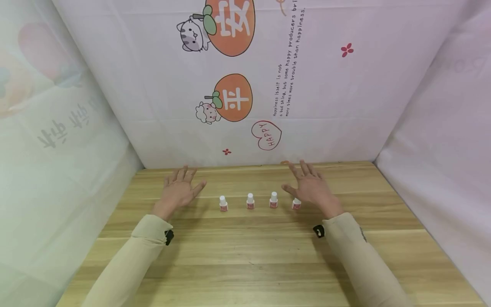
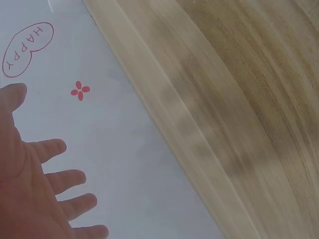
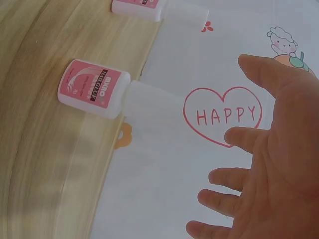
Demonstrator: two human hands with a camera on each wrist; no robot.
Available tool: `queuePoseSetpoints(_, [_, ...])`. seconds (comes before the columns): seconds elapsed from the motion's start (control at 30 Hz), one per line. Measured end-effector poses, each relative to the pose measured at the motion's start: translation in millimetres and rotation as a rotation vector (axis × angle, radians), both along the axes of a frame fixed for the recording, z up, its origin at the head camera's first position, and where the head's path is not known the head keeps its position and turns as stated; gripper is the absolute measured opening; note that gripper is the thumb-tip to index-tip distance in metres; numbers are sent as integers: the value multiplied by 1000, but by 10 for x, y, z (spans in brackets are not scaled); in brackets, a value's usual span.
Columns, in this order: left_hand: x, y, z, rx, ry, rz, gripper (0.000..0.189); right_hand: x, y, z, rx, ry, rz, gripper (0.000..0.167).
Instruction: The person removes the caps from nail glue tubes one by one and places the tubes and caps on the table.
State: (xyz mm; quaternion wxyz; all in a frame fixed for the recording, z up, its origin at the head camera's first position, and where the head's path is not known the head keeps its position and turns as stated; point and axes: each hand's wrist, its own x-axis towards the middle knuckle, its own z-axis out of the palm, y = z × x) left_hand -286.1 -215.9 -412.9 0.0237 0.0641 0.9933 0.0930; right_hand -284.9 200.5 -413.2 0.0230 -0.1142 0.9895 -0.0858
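Observation:
Several small white nail glue bottles with pink labels stand upright in a row across the middle of the table, among them the leftmost nail glue bottle [image 1: 223, 204] and the rightmost nail glue bottle [image 1: 296, 204]. My left hand [image 1: 179, 187] is held left of the row, fingers spread, holding nothing. On the other side my right hand [image 1: 311, 186] is also spread and holds nothing; it partly covers the rightmost bottle's cap in the head view. In the right wrist view, a labelled nail glue bottle [image 3: 92, 89] appears beside the spread fingers.
The wood-grain table [image 1: 245, 260] meets a white printed cloth [image 1: 161, 94] hanging behind it. More white cloth encloses the left side [image 1: 76, 179] and right side [image 1: 441, 162]. Dark bands [image 1: 319, 231] show at both sleeve cuffs.

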Motion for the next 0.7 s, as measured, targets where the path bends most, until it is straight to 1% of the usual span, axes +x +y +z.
queuePoseSetpoints(0.13, [-3, 9, -8, 2, 4, -1, 78, 16, -19, 15, 5, 7, 4, 86])
queuePoseSetpoints(0.37, [-6, 19, -20, -24, 3, 5, 90, 19, -42, 2, 10, 14, 20, 86])
queuePoseSetpoints(0.7, [0, 23, -39, -12, -13, 7, 85, 24, -86, 13, 25, 32, 42, 84])
